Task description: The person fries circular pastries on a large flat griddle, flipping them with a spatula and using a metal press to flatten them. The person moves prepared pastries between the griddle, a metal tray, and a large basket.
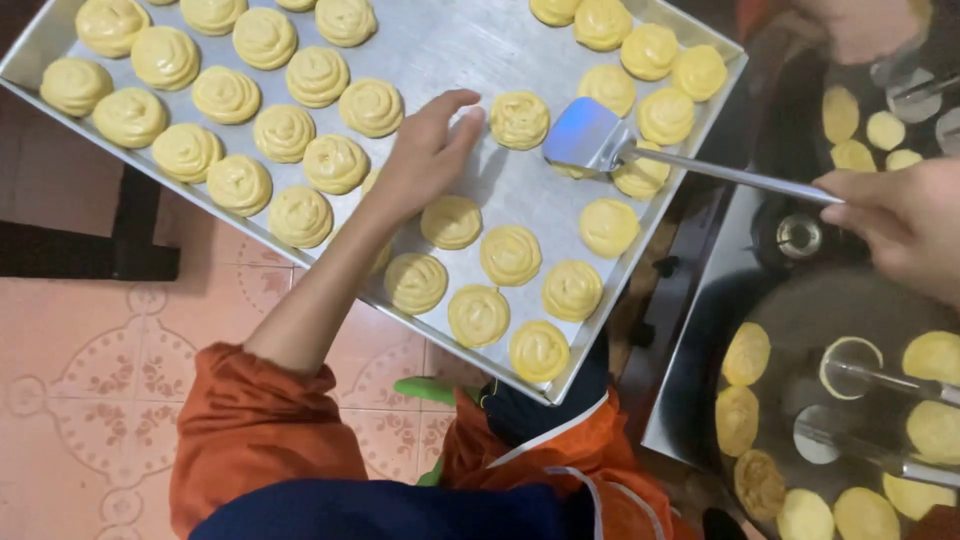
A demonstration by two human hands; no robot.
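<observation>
A metal baking tray (455,50) holds several piped yellow dough swirls. My left hand (425,150) reaches over the tray's middle with its fingers spread and holds nothing. Its fingertips lie just left of one dough swirl (519,120). At the right edge, my right hand (895,225) grips the thin handle of a metal spatula (588,135). The spatula's flat blade hovers over the tray just right of that same swirl, above another swirl (640,178). An orange sleeve covers my left upper arm.
A dark pan of oil (800,320) at the lower right holds several flat yellow pieces and two metal utensils. A second pan (880,120) with similar pieces sits at the upper right on a metal stove (700,330). Patterned pink floor tiles (90,370) lie at the left.
</observation>
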